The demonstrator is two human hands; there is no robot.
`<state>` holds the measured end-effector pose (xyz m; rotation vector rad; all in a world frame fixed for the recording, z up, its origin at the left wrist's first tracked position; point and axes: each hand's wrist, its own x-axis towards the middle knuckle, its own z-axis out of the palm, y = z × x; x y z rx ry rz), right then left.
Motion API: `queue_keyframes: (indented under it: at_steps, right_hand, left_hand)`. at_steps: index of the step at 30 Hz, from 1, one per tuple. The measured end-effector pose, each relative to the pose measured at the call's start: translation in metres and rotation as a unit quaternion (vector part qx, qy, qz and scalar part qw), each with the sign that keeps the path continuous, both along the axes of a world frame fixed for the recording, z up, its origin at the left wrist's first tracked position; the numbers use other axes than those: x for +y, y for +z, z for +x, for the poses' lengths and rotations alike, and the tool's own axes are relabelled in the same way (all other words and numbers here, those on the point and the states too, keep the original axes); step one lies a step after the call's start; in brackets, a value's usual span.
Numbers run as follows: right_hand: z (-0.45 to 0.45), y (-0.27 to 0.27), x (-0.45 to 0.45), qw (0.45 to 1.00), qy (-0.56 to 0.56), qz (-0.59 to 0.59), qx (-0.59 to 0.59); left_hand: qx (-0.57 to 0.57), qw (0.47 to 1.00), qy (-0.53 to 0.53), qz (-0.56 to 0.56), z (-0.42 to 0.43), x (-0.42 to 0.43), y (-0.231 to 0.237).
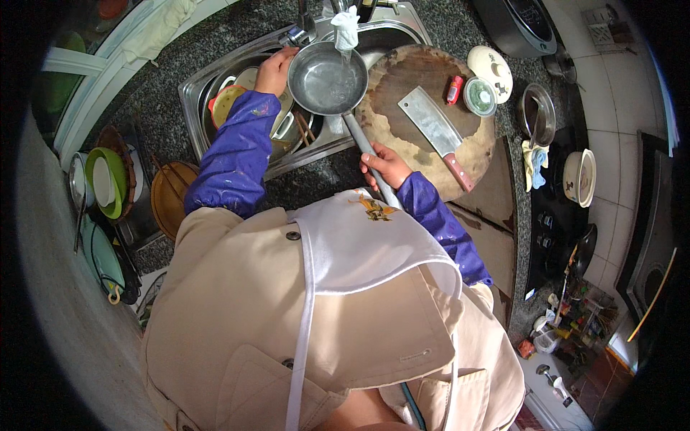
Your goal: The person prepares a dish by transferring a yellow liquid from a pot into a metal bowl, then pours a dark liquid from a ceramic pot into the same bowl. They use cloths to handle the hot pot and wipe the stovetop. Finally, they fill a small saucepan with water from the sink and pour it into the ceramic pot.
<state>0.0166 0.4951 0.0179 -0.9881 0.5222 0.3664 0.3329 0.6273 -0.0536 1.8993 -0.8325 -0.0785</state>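
My right hand [385,165] is closed around the grey handle of a metal saucepan [323,81], held over the double sink. My left hand [276,71] touches the pan's left rim with its fingers. Water runs into the pan from a tap [345,32] with a white cloth wrapped about its spout, and some water lies in the pan. Below and left, the sink basin [186,102] holds an orange-rimmed bowl [223,102], a white-handled dish and chopsticks [304,129]. Blue sleeve covers are on both forearms.
A cleaver [431,121] lies on the round wooden chopping board [426,178], with a red packet [454,89] and a lidded tub [480,97]. Right are a patterned lid [490,70], a steel pot [537,116] and a black hob [544,242]. Bowls [105,180] stand at left.
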Motion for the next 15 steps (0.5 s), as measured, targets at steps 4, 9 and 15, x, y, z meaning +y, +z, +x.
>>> queue_keyframes:
  at_steps: [4,9,15]
  right_hand:
    - [-0.0002,-0.0005,-0.0002,1.000,-0.001,0.002,0.002]
    - [-0.0007,-0.0006,0.0005,1.000,-0.008,0.009,0.001]
    - [-0.0006,0.0000,0.0009,1.000,-0.014,0.007,0.002]
  left_hand:
    - [-0.003,1.000,-0.006,-0.007,0.0009,0.0003,-0.0006]
    - [-0.019,0.999,-0.016,-0.029,0.0019,0.0000,-0.0030]
    - [0.001,1.000,-0.010,-0.021,0.0008,-0.0003,-0.0015]
